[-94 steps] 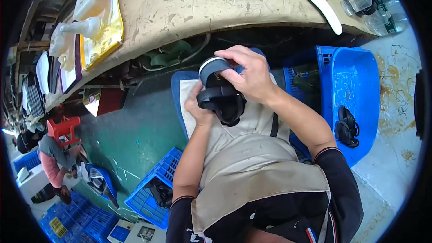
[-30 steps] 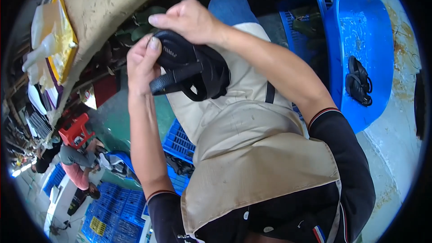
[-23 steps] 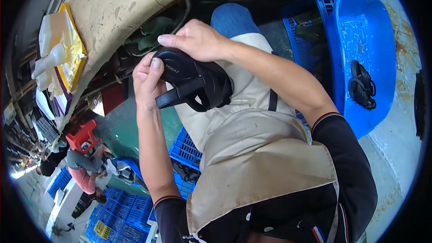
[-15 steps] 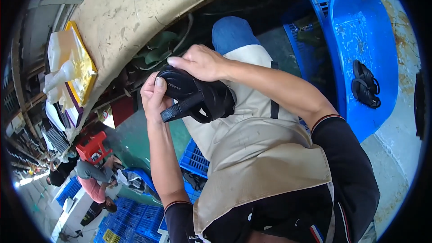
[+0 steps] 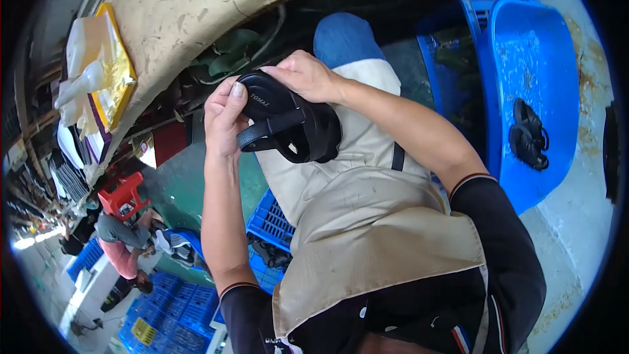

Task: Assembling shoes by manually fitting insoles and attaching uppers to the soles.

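A black sandal (image 5: 321, 130) with wide straps is held over my lap, its insole facing up and its open heel end toward the far left. My left hand (image 5: 223, 118) grips the heel end from the left, thumb laid over the insole edge. From the far right side, my right hand (image 5: 303, 77) is closed on the sole's rim, its fingertips at the edge of the footbed. A heel strap (image 5: 270, 127) loops out near my left wrist. The fingers beneath the sole are hidden.
A beige worktable (image 5: 190, 13) curves across the far side. Yellow tray (image 5: 114, 85) with a glue-smeared bottle sits at its left. A blue tub (image 5: 534, 46) holding black sandals (image 5: 529, 134) stands right. Blue crates (image 5: 171, 308), a red stool (image 5: 123, 195) and a seated person are lower left.
The sandal has turned and tipped slightly, both hands still on it. My right hand has shifted a little along the rim, its fingertips now further right. The whole view has tilted slightly.
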`<action>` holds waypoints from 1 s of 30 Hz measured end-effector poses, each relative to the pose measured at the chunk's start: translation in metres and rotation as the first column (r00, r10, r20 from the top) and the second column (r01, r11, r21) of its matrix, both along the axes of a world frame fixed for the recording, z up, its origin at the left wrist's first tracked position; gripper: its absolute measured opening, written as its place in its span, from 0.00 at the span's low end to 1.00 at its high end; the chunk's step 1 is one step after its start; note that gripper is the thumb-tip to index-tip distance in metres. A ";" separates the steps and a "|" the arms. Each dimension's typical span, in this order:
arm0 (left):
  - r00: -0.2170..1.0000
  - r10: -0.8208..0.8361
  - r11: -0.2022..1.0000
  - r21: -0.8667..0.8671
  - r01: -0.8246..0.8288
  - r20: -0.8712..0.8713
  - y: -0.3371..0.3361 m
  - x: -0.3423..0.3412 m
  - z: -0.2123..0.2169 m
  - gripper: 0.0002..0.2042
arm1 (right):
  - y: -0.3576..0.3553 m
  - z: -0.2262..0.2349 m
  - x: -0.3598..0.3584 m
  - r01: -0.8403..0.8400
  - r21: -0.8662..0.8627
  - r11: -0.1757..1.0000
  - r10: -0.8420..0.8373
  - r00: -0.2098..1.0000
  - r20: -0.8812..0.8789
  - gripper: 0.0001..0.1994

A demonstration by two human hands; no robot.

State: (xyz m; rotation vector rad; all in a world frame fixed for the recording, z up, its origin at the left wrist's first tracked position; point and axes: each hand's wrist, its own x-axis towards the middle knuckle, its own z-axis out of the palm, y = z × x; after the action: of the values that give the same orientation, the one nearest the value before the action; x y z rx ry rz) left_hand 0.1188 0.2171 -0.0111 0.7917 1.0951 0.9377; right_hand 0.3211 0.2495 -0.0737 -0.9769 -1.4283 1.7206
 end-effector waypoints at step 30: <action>0.840 0.078 0.996 0.082 -0.040 -0.537 0.000 0.081 -0.034 0.30 | -0.016 0.024 0.051 0.042 -0.122 0.992 -0.032 0.996 0.080 0.09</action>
State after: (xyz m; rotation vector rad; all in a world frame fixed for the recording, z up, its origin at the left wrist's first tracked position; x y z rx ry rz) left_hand 0.1999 0.2172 -0.0453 1.1260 1.5931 0.8228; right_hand 0.3722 0.2334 -0.0501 -1.1417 -1.3568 1.7783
